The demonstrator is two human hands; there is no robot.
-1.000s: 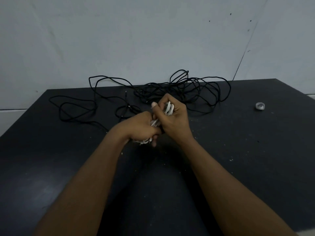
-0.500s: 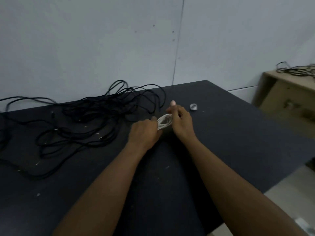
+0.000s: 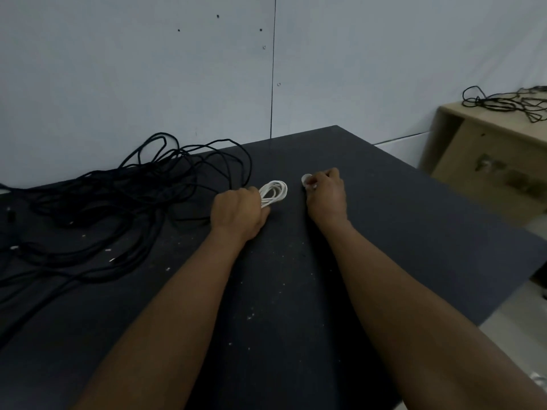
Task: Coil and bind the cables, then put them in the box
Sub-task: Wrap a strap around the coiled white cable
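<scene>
On the matte, dark grey table (image 3: 296, 306), flecked with pale crumbs and scuffs, our left hand (image 3: 236, 214) lay knuckles-up with its fingers curled around one end of a white cable (image 3: 275, 192). The cable was wound into a slim oval hank of several smooth, glossy loops. The free end of the hank stuck out past our knuckles and either rested on the tabletop or hung just above it; we could not tell which. Just to the right, apart from the loops, our right hand (image 3: 325, 196) was bent at the fingers, the tips pinching a small pale round roll (image 3: 306, 179) down at the table surface; it was too small for us to make out its material. To the left, a loose tangle of thin black cables (image 3: 118, 196) sprawled in wide, springy arcs across the far left of the table and up against the smooth, pale grey wall (image 3: 148, 69), which was cut by one thin vertical seam. Off the table's right edge stood a tan box (image 3: 488, 167), flat-sided and dull, with another small heap of black cable (image 3: 509, 103) lying on its top.
</scene>
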